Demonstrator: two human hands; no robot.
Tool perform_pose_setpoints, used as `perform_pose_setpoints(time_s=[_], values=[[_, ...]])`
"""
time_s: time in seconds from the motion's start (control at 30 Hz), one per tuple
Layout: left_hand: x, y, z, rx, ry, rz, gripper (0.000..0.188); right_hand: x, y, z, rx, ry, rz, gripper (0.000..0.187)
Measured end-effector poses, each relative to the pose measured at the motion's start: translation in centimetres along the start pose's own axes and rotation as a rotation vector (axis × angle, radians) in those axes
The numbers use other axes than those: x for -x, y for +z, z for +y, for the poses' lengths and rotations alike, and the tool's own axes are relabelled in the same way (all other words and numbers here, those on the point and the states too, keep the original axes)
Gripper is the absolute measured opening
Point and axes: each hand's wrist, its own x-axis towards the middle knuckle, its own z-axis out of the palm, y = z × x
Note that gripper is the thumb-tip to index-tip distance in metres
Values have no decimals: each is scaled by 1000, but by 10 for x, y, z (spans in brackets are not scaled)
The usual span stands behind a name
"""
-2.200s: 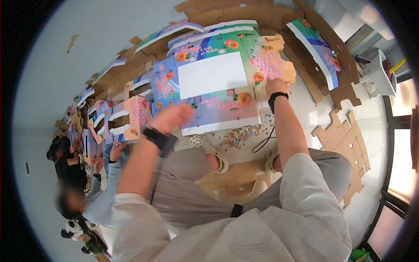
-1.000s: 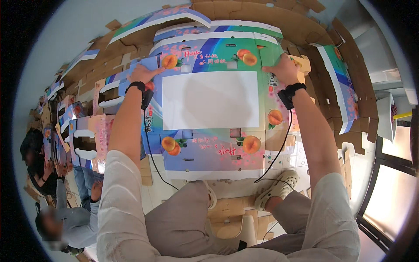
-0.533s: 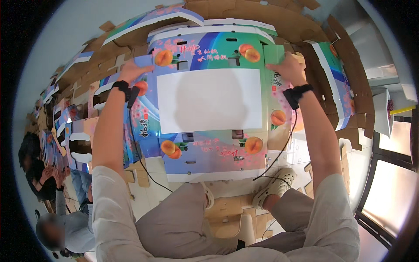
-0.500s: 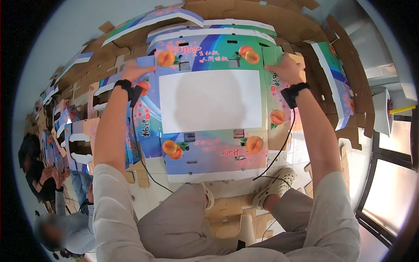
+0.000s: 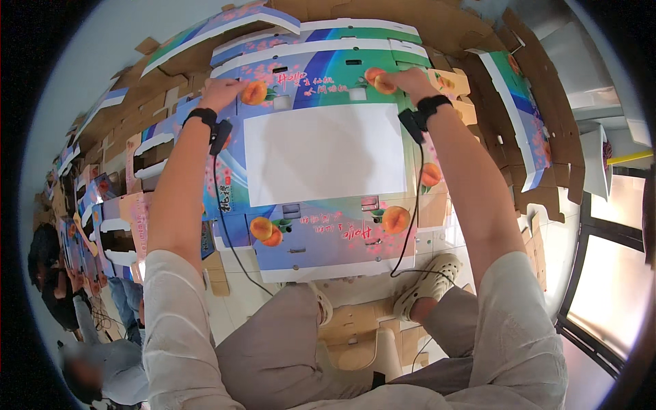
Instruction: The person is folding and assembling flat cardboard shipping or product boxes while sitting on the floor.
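Note:
A large flat cardboard box blank (image 5: 321, 253), printed in blue, green and pink with peaches, lies in front of me. A plain white rectangle (image 5: 324, 156) covers its middle. At its far left edge my left hand (image 5: 222, 93) is closed on the cardboard, the thumb stretched inward by a printed peach. My right hand (image 5: 412, 83) is closed at the far right side, thumb tip over another printed peach; the fingers are partly hidden. Both wrists carry black straps with small devices and cables.
More printed cardboard (image 5: 321, 32) and brown cardboard (image 5: 383, 10) lie beyond the blank. A folded printed piece (image 5: 516, 113) stands at the right. Cut-out sheets (image 5: 116, 229) fill the left, where another person (image 5: 109, 372) sits. Cardboard scraps (image 5: 345, 321) lie between my feet.
My right hand has moved left and away from me, in over the blank's far right corner. My left hand has shifted slightly farther away. The blank has moved slightly left and away.

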Motion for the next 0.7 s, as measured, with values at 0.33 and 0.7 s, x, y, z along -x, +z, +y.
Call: perform_pose_setpoints(time_s=[0.33,0.7], values=[[15,60,33,284,-83,561,63,26,19,-3,4,70,434,55],[33,68,57,-254,-99,465,58,24,13,-38,217,169,297,79]])
